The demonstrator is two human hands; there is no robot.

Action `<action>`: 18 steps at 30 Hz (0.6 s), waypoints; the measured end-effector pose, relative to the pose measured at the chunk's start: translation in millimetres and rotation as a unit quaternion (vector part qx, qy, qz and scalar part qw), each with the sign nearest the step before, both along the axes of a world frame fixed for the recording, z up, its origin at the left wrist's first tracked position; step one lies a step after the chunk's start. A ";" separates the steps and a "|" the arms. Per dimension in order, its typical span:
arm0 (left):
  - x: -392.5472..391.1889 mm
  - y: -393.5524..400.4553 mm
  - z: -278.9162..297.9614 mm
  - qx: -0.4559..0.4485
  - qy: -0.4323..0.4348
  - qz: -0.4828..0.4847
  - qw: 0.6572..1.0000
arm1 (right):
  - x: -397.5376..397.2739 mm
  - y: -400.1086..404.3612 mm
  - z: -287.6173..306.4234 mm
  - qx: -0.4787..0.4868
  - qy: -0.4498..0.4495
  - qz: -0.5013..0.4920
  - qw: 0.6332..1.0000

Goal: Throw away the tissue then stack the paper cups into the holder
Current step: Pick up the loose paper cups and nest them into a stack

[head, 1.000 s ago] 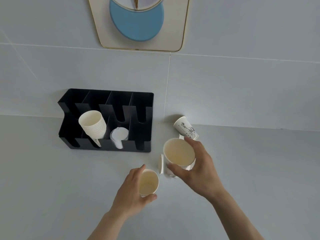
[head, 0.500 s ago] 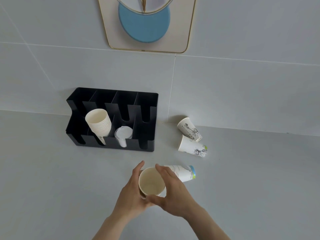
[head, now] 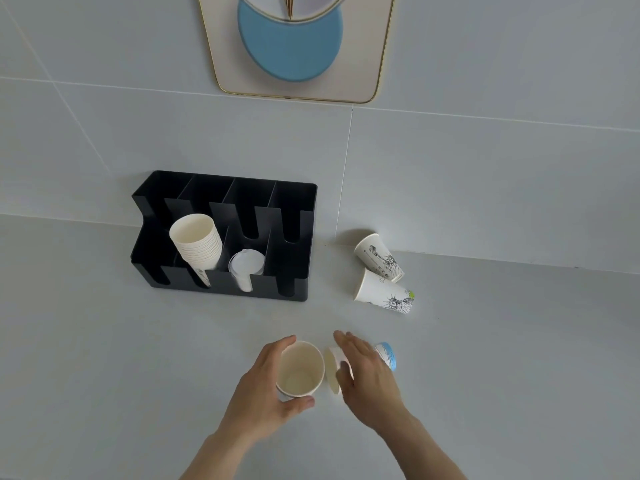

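My left hand (head: 261,393) grips an upright white paper cup (head: 299,370), mouth up, low over the counter. Just right of it a printed paper cup (head: 387,355) lies on its side, mouth toward the held cup. My right hand (head: 370,379) rests over that cup with fingers stretched out, not closed on it. The black cup holder (head: 298,206) stands against the wall at back left, with a leaning stack of paper cups (head: 195,244) in one slot. Two more printed cups (head: 379,256) (head: 384,293) lie on their sides at back right. No tissue is in view.
A stack of clear lids (head: 246,266) sits in the holder's slot beside the cup stack. A framed blue-and-cream wall piece (head: 294,46) hangs above. The grey counter (head: 104,341) meets the tiled wall behind the holder.
My right hand brought a cup down into the one in my left hand, let go, and moved right onto the lying cup. The view has shifted slightly.
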State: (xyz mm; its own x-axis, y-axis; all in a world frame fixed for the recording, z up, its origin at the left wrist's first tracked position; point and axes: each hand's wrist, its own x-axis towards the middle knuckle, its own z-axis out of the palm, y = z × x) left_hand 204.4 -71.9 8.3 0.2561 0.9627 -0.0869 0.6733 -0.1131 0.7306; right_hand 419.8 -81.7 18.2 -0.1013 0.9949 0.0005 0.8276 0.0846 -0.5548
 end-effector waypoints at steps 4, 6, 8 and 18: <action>1.3 -0.4 -1.0 -0.004 -0.003 0.010 1.000 | 11.9 0.1 -16.0 -0.027 -0.125 0.113 0.985; 2.0 -0.4 -1.3 -0.006 -0.005 0.011 1.000 | 12.8 -0.7 -22.6 -0.034 -0.159 0.134 0.978; 2.2 -0.4 -1.1 -0.007 -0.005 0.010 1.000 | 12.3 -0.8 -26.4 -0.037 -0.197 0.128 0.971; 1.4 -1.1 -3.5 -0.014 -0.016 0.022 1.000 | 19.9 15.8 -0.8 -0.025 -0.171 0.009 0.985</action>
